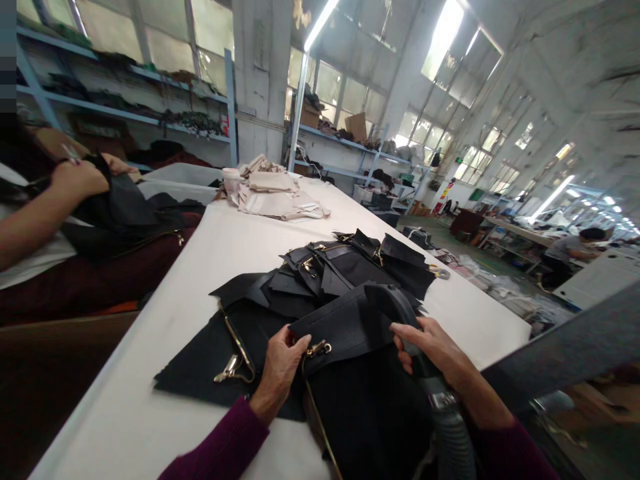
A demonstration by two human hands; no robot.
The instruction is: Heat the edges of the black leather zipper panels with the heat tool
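Observation:
A black leather bag piece (350, 327) with a gold clasp (320, 348) lies in front of me on the white table (150, 373). My left hand (280, 363) pinches the edge of this piece beside the clasp. My right hand (433, 350) is wrapped round a dark nozzle (400, 307) on a grey ribbed hose (453, 433), its tip resting on the leather. Behind lies a heap of black leather pieces (340, 267) with gold fittings. A gold zipper (235, 353) runs along the piece at the left.
A co-worker's hands (85, 177) hold black material at the left. A stack of beige pieces (275, 193) sits at the table's far end. Blue shelving (125, 113) lines the back wall. Another person (575, 250) works at a distant table on the right.

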